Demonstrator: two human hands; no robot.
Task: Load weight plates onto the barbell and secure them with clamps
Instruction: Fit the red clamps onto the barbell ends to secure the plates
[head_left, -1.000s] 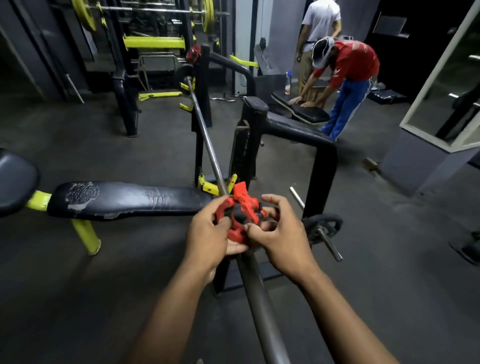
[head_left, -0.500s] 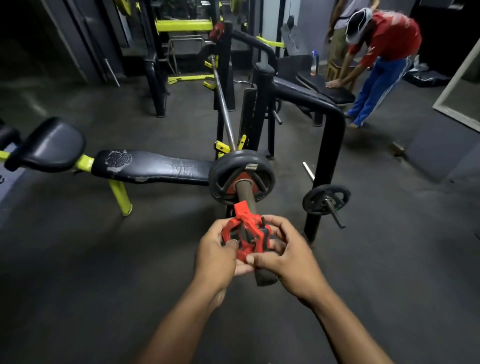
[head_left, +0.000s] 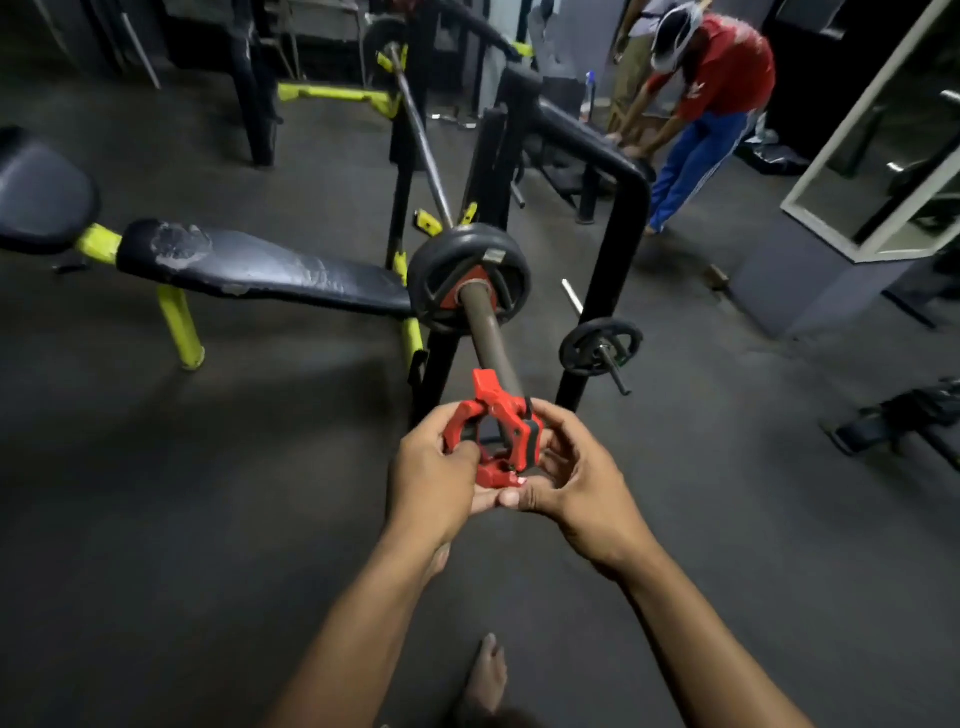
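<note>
Pulled off the barbell end, red clamp (lever up) gripped by both hands' fingers.

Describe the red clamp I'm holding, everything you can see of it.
The red clamp looks like moulded plastic: an open ring with a raised lever tab at its top and a dark pad on the right side. Left hand and right hand pinch it from both sides at the near end of the barbell sleeve, well short of the plate.
</note>
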